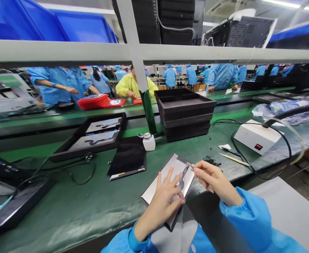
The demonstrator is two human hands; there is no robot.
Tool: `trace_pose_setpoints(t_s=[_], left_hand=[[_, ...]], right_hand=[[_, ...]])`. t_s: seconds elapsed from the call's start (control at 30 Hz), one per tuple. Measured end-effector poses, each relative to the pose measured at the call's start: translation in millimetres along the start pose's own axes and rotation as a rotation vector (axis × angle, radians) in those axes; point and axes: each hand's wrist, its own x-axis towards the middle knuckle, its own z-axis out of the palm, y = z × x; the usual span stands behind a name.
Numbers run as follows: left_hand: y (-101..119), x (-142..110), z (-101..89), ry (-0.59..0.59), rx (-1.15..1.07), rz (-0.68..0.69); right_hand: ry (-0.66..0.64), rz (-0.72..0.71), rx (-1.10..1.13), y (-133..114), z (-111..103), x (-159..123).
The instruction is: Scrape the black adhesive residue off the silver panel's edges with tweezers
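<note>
A flat display panel (177,164) with a silvery back and dark edges lies tilted at the bench's front edge, partly overhanging it. My left hand (166,198) rests on the panel with its fingers spread. A dark flex cable (185,171) runs along the panel's back, partly beneath the left fingers. At the panel's upper right corner, my right hand (209,177) pinches by the cable's end; whatever is between those fingertips is too small to make out. Another dark panel (129,154) lies to the left, beside a white dispenser bottle (149,142) with a metal top.
Black stacked trays (187,116) stand behind. A black tray (91,149) at left holds two panels. To the right are dark scraps (211,161), a pale-handled tool (235,159) and a white box (259,137) with looping cables. A shelf beam (85,52) crosses overhead; co-workers are beyond.
</note>
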Motion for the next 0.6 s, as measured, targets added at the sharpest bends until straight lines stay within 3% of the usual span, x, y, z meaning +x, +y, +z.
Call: trace_pose_setpoints(t_s=[0.07, 0.23, 0.33, 0.43, 0.6], left_hand=[[5, -6, -2.3, 0.024, 0.024, -0.007], [9, -5, -6.8, 0.039, 0.011, 0.027], [3, 11, -2.7, -0.035, -0.054, 0.028], [-3, 15, 6.8, -0.071, -0.033, -0.026], [6, -14, 19.1, -0.013, 0.133, -0.079]], right_hand=[[0.093, -0.029, -0.097, 28, 3, -5], [0.017, -0.003, -0.195, 88, 29, -41], [-0.018, 0.022, -0.182, 100, 40, -53], [-0.007, 0.054, -0.030, 108, 44, -52], [0.066, 0.143, 0.226, 130, 52, -47]])
